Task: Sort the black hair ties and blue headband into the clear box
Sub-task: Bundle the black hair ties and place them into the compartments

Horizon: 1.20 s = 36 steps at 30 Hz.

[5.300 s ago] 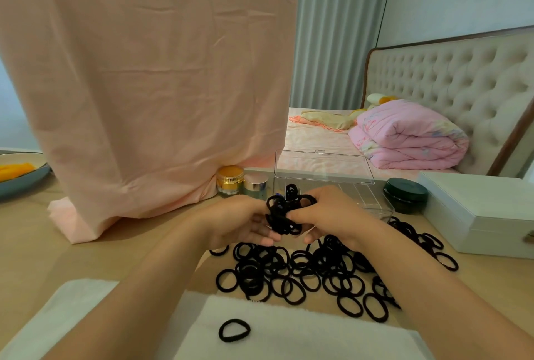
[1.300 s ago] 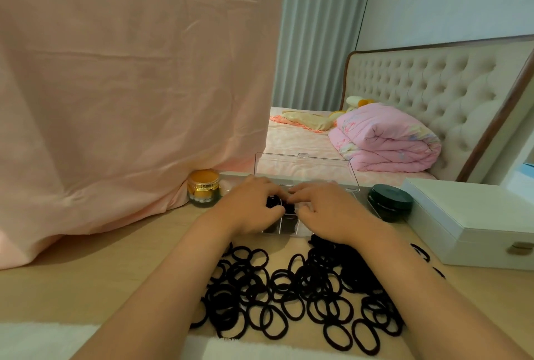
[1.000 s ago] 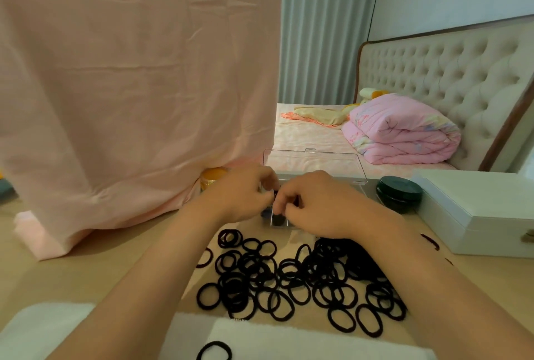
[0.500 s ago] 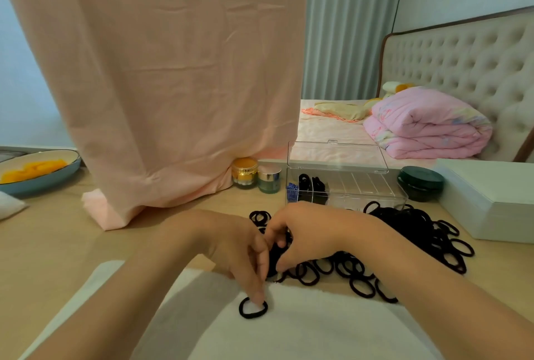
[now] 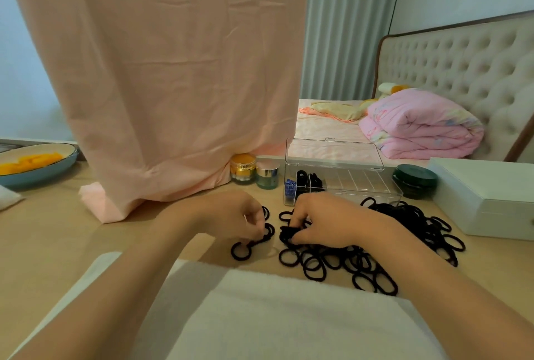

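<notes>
In front of the clear box point(image 5: 341, 183), the left hand point(image 5: 231, 219) pinches one hair tie point(image 5: 242, 250) while the right hand point(image 5: 323, 222) grips a bunch point(image 5: 287, 234), so snagged neighbours from the pile point(image 5: 404, 232) could drag off the table point(image 5: 57, 232).

I see a pale wooden counter point(image 5: 57, 232) bearing the clear box point(image 5: 341, 186). Two jars point(image 5: 254, 170) stand left of the clear box, black hair ties point(image 5: 404, 232) spread before it, a dark tin point(image 5: 414, 180) sits right of it.

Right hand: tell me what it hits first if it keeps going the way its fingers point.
The right hand points left, so it would probably meet the left hand first, across a small gap over the hair ties; depth is unclear.
</notes>
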{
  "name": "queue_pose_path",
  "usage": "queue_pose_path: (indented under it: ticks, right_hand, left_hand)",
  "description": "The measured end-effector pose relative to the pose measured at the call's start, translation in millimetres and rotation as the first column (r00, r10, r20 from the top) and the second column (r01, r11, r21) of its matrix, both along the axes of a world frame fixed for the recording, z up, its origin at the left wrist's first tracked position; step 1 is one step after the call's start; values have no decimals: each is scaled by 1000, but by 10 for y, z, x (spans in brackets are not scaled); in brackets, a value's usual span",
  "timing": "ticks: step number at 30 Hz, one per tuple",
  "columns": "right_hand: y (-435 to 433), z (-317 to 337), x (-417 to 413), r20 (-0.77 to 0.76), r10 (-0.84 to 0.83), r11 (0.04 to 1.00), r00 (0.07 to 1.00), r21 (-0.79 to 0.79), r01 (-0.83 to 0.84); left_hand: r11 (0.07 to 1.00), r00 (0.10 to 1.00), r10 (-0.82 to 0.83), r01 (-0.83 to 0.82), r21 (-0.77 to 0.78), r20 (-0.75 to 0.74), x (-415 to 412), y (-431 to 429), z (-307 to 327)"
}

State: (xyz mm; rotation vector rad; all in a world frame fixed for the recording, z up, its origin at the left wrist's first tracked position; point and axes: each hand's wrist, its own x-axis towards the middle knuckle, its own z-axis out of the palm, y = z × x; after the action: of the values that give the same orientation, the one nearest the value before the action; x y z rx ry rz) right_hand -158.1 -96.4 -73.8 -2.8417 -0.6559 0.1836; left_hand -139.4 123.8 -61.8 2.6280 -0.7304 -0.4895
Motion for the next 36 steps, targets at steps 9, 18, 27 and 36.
queue_pose_path:
  ticks: [9,18,27,36]
  right_hand:
    - [-92,127,-2,-208,-100,888,973,422,182]
    - [75,39,211,-142,-181,911,973,348,221]
    - [509,13,626,-32,-224,953,974,200,226]
    - [710,-157,727,10,-130,988,991,-79,131]
  left_hand:
    - [973,983,157,-139,-182,91,252,77,-178]
    - [999,956,47,-49,-1,289,251,-62,-369]
    - [998,965,57,-52,-28,256,364,55,-325]
    - [974,987,151,-140,-180,52,458,463,-272]
